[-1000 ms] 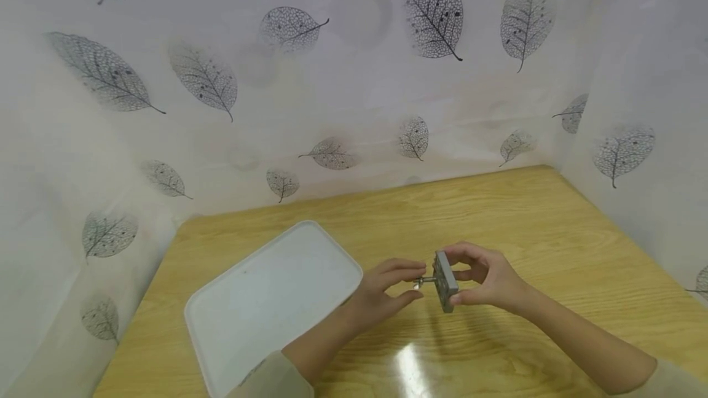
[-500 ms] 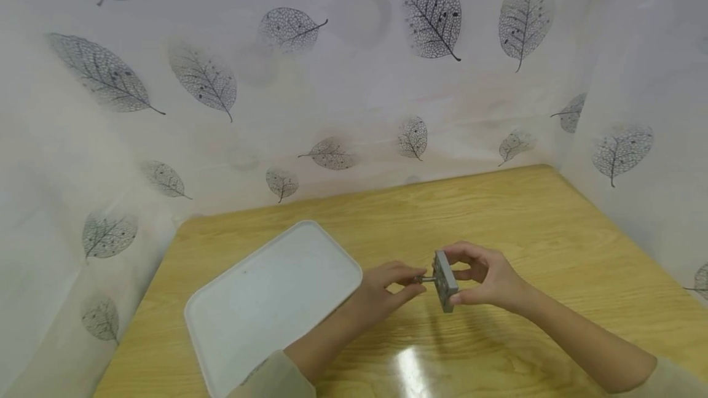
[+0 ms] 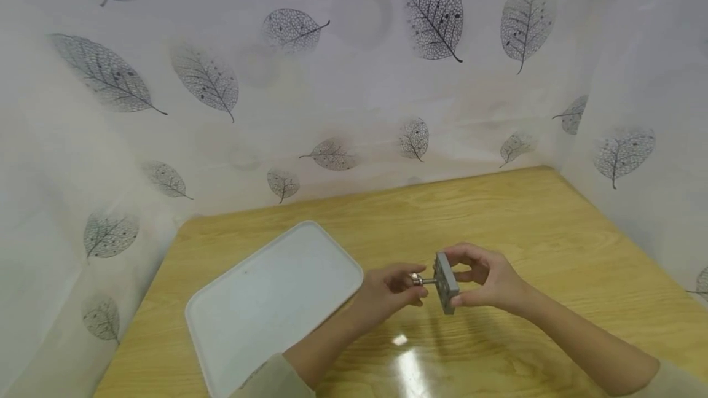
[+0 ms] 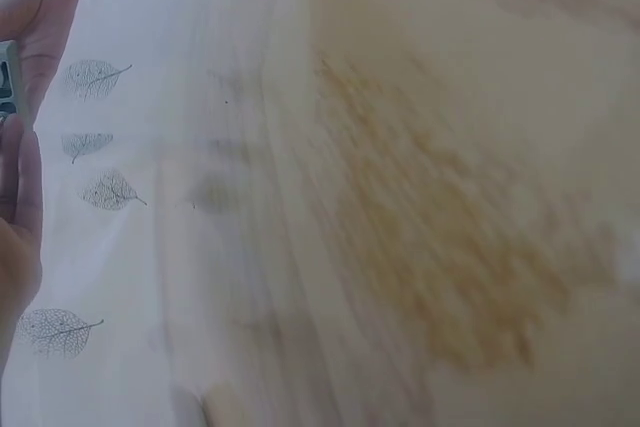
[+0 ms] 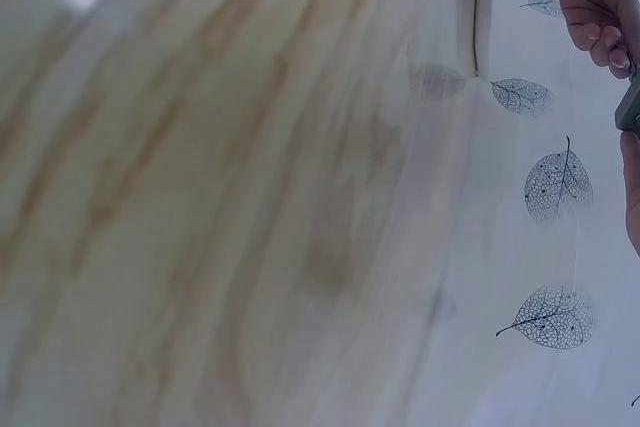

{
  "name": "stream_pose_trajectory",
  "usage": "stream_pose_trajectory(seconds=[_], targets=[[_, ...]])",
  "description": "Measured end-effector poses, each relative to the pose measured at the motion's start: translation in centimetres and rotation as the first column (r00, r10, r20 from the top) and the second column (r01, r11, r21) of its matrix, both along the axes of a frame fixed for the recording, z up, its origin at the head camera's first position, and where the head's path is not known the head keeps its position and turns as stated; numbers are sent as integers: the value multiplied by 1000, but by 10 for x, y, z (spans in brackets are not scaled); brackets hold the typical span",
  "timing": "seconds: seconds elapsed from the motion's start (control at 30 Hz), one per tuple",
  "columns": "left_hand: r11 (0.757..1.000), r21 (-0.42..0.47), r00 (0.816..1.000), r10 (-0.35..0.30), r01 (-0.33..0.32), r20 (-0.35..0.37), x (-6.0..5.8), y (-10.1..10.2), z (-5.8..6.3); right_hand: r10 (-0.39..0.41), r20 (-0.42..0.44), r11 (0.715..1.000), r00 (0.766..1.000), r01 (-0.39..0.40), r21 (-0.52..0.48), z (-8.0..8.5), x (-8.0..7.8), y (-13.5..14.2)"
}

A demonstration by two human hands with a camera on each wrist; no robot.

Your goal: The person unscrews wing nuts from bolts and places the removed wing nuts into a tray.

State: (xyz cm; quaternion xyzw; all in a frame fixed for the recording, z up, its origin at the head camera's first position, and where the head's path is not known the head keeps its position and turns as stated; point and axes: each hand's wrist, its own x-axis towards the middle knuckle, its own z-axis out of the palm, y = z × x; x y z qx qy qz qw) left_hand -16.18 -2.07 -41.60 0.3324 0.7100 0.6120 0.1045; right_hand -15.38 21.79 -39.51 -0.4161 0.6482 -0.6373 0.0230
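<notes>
My right hand holds a grey metal block by its edges, fingertips on top and thumb below. A thin metal bolt sticks out of the block's left face. At the bolt's outer end is a small shiny piece, seemingly a wing nut, between the curled index finger and thumb of my left hand. The block stands on edge above the table. Only part of the block shows at the left border of the left wrist view. A corner of the block shows at the right border of the right wrist view.
A white rectangular tray lies on the left of the wood-grain table, partly under my left forearm. Leaf-patterned sheeting rises behind the table and at both sides.
My left fingers close in on the wing nut, then shift and part slightly around it, so its shiny end shows again. The right hand and block stay almost still.
</notes>
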Motion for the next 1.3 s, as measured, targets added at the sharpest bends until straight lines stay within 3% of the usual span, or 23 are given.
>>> stream_pose_trajectory(seconds=[0.1, 0.17, 0.2, 0.27, 0.33, 0.4, 0.43, 0.5, 0.67, 0.77, 0.83, 0.9, 1.0, 1.1, 1.17, 1.2, 1.23, 1.3], targets=[[999, -39, 999, 17, -19, -30, -1, -1, 0, -8, 4, 1000, 1000, 8, 2, 0, 0, 1], [999, -31, 990, 27, -32, -141, -3, -1, -3, -13, -1, 1000, 1000, 13, 4, -1, -1, 1], [999, -18, 974, 35, -40, -225, -5, 0, -4, -16, -2, 1000, 1000, 16, 4, -1, -1, 1], [999, 12, 912, 47, -46, -408, -8, 0, -8, -17, -8, 1000, 1000, 17, 5, -2, -2, 1], [998, 52, 819, 63, -41, -570, -10, 1, -10, -25, -3, 1000, 1000, 25, 8, -2, -2, 1], [996, 74, 733, 83, -45, -675, -12, 1, -10, -32, 5, 999, 999, 32, 9, -2, -1, 2], [996, 80, 704, 87, -43, -705, -12, 2, -10, -34, 8, 999, 999, 34, 9, -2, -1, 2], [995, 88, 671, 94, -43, -736, -12, 3, -8, -40, 13, 999, 999, 40, 11, -1, -1, 2], [995, 79, 642, 97, -56, -760, -12, 4, -6, -54, 30, 998, 998, 53, 24, -1, 0, 3], [996, 70, 653, 90, -57, -752, -12, 4, -6, -68, 56, 997, 996, 66, 37, 0, 1, 3], [996, 71, 674, 85, -48, -734, -12, 4, -8, -70, 59, 997, 996, 68, 40, 1, 1, 3], [996, 83, 713, 79, -29, -697, -12, 4, -10, -65, 57, 997, 996, 63, 36, 0, 1, 3], [994, 109, 800, 66, -1, -597, -11, 5, -11, -50, 37, 999, 998, 49, 22, 0, 1, 2], [993, 120, 923, 55, -9, -381, -7, 5, -9, -39, 34, 999, 999, 39, 10, 0, 0, 2], [994, 100, 983, 58, -41, -175, -4, 4, -4, -33, 26, 999, 999, 33, 6, 0, 0, 2], [995, 80, 995, 69, -64, -67, -3, 4, -2, -31, 26, 999, 999, 31, 6, 1, 0, 1], [995, 57, 996, 84, -86, 40, -2, 5, 0, -31, 24, 1000, 999, 30, 6, 1, 0, 1], [993, 0, 974, 114, -116, 197, -1, 5, 4, -34, 24, 999, 999, 34, 13, 1, 0, 1]])
